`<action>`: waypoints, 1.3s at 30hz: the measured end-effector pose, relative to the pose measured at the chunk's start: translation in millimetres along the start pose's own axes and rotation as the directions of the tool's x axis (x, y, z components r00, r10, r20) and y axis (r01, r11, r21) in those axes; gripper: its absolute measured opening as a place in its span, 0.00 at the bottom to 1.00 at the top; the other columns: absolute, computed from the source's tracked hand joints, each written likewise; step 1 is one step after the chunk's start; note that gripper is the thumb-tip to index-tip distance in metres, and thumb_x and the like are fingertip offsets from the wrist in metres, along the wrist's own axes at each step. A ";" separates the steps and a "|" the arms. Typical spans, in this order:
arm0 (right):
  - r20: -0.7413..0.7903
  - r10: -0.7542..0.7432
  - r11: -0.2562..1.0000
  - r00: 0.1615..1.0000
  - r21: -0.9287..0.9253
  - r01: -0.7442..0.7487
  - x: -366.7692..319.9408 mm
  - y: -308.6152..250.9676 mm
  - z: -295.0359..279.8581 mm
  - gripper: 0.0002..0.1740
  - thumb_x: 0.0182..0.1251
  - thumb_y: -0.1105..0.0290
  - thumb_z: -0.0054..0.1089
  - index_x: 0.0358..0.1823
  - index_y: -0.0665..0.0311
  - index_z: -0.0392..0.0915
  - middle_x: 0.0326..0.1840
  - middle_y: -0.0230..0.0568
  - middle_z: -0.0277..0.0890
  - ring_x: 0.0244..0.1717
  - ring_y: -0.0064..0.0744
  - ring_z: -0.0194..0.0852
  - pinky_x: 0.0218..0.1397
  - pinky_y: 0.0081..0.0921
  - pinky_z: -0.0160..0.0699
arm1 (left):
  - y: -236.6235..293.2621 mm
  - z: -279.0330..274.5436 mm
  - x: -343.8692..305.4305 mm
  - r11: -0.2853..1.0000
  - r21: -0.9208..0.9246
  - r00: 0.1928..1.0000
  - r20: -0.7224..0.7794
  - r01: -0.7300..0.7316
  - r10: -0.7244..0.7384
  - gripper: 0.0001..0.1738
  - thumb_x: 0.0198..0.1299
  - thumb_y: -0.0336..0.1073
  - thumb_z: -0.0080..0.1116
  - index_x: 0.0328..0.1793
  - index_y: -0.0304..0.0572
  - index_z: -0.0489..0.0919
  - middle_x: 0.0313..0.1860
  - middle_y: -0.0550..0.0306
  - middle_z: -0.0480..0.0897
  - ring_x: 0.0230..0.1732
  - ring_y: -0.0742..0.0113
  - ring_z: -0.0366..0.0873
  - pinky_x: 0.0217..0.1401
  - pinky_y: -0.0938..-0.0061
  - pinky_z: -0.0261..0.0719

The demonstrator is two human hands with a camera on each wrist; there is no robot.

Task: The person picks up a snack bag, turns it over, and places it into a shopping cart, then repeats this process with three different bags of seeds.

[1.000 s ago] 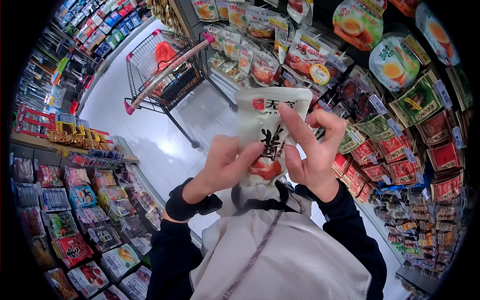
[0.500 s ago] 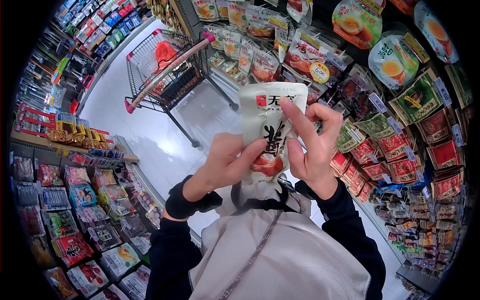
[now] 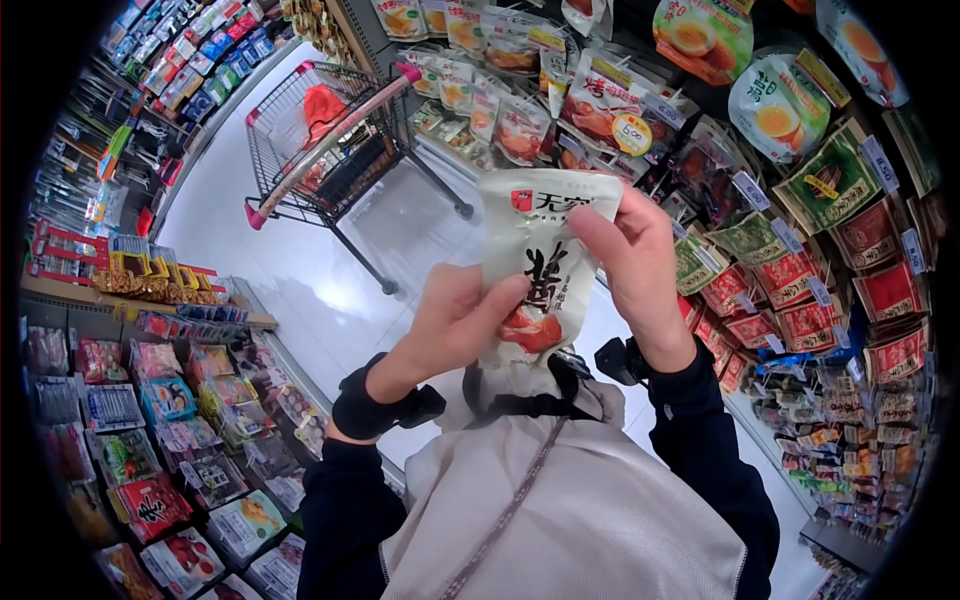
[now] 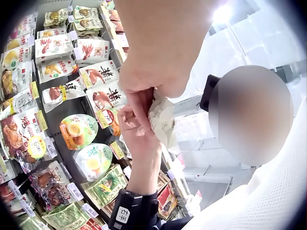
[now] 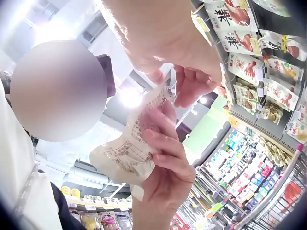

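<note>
A pale food pouch (image 3: pixel 535 265) with black characters and a red-brown food picture is held upright in front of the chest. My left hand (image 3: pixel 445 322) grips its left edge, thumb across the front. My right hand (image 3: pixel 640 265) pinches the upper right corner, thumb on the front and fingers behind. In the right wrist view the pouch's printed back (image 5: pixel 129 148) faces the camera, with the left hand's fingers (image 5: pixel 165 153) spread over it. The left wrist view shows the pouch (image 4: pixel 163 120) edge-on beside both hands.
A shopping cart (image 3: pixel 330 150) with a red item inside stands on the pale floor (image 3: pixel 225 240) ahead. Hanging packets (image 3: pixel 605 105) fill the racks at the right. Shelves of packaged food (image 3: pixel 150 505) line the left side.
My right hand has shifted its hold, from raised, bent fingers at the pouch's right side to a pinch at its upper right corner. The left hand keeps its grip.
</note>
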State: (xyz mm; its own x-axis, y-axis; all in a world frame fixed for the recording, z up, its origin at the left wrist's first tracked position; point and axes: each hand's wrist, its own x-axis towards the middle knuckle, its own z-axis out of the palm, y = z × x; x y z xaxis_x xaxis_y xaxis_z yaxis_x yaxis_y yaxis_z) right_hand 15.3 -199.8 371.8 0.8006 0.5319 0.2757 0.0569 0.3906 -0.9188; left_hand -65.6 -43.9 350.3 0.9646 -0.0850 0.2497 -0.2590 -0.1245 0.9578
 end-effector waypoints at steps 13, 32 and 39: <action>-0.135 -0.064 0.996 0.989 0.044 0.071 -0.5 3.8 15.5 0.08 0.59 0.74 0.53 0.38 0.71 0.74 0.32 0.31 0.73 0.32 0.12 0.67 0.34 0.11 0.65 | 3.3 -1.7 -1.0 0.999 0.039 1.000 0.011 -0.019 0.018 0.11 0.60 0.35 0.48 0.36 0.33 0.77 0.16 0.60 0.75 0.17 0.80 0.67 0.20 0.82 0.65; -0.127 -0.193 0.981 0.973 -0.019 0.192 10.8 9.0 16.4 0.20 0.60 0.75 0.48 0.55 0.70 0.63 0.45 0.37 0.67 0.42 0.19 0.64 0.45 0.15 0.65 | -2.5 -4.5 -2.2 0.998 -0.009 0.997 -0.056 0.055 -0.055 0.14 0.61 0.35 0.47 0.33 0.29 0.77 0.20 0.62 0.77 0.21 0.83 0.67 0.22 0.84 0.65; 0.287 -0.579 0.172 0.764 -0.872 0.458 -9.6 -5.2 10.4 0.26 0.40 0.65 0.55 0.48 0.59 0.76 0.39 0.37 0.63 0.37 0.35 0.58 0.42 0.30 0.57 | -2.2 -5.7 -3.7 0.999 0.024 0.996 -0.087 0.037 -0.035 0.14 0.61 0.36 0.47 0.33 0.31 0.76 0.17 0.60 0.75 0.19 0.81 0.66 0.20 0.82 0.64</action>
State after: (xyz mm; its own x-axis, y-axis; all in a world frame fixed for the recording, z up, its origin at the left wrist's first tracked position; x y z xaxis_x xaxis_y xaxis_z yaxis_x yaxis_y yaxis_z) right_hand 1.1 -199.2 376.9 0.4076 0.3956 0.8230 0.8965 -0.3449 -0.2782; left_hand -68.3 -37.7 348.1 0.9737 0.0056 0.2279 -0.2245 -0.1510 0.9627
